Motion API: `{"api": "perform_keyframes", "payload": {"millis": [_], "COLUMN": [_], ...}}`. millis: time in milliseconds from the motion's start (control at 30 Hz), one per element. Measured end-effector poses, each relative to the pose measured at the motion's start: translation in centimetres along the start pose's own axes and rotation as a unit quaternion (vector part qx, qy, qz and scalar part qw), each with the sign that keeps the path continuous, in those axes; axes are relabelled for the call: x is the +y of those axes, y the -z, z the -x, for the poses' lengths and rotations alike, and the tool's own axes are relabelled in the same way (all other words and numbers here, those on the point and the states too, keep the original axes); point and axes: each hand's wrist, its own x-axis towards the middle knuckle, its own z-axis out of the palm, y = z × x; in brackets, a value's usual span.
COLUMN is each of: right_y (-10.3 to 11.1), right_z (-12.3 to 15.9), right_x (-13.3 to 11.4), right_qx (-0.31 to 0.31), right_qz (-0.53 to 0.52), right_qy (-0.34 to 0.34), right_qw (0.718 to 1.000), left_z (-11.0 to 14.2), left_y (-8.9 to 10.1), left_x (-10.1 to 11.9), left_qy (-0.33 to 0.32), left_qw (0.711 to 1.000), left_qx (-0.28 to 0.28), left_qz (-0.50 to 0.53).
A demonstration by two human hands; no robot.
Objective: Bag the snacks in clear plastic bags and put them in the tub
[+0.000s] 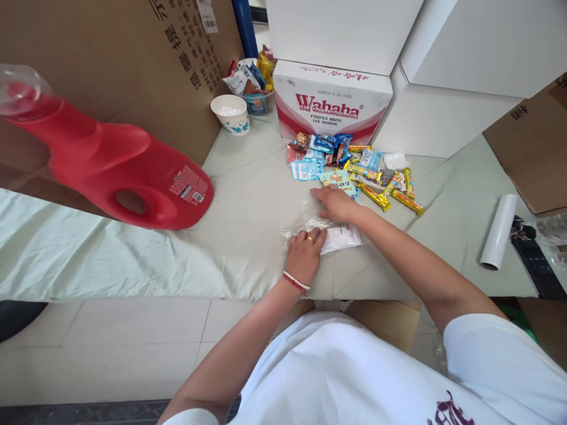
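Observation:
My left hand (305, 254) rests on a clear plastic bag (302, 223), its bent fingers holding the film down against the cloth. Inside the bag, or just under its film, lies a flat white packet (341, 238), partly covered by that hand. Above it my right hand (337, 204) reaches in with fingers apart, its fingertips at the near edge of a pale green snack packet (337, 182). Whether they touch the packet I cannot tell. Blue-and-white sachets (307, 170) lie beyond, and yellow-wrapped snack bars (374, 196) are scattered to the right.
A big red jug (128, 168) stands at the left. Behind are a paper cup (231, 115), a tub of snacks (259, 103) and a Wahaha water carton (332, 103) beneath white boxes (345, 35). A white roll (499, 233) and a black phone-like slab (538, 265) lie at right.

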Motion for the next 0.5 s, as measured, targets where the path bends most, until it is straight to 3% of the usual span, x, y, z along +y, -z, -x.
{"api": "perform_keyframes", "payload": {"millis": [133,300,400,500], "right_y": [1.5,3.4,1.8,-1.5], "right_z": [-0.2,4.0,7.7,10.9], "right_x": [-0.4,-2.1,-3.4,-3.8], "right_qx": [-0.064,-0.013,-0.016,-0.019], "right_qz": [0.065,0.114,0.153,0.156], "right_qy": [0.025,0.1,0.08,0.096], "right_qw": [0.996,0.988,0.985,0.983], "left_z": [0.0,-0.1,0.0,1.0], "left_y": [0.0,0.3,0.3,0.1], "left_x": [0.6,1.4,1.1,0.0], "left_qy": [-0.017,-0.002,-0.01,-0.023], "left_qw": [1.0,0.999,0.999,0.999], "left_qx": [0.024,0.035,0.041,0.04], "left_qz": [-0.009,-0.018,-0.016,0.013]}}
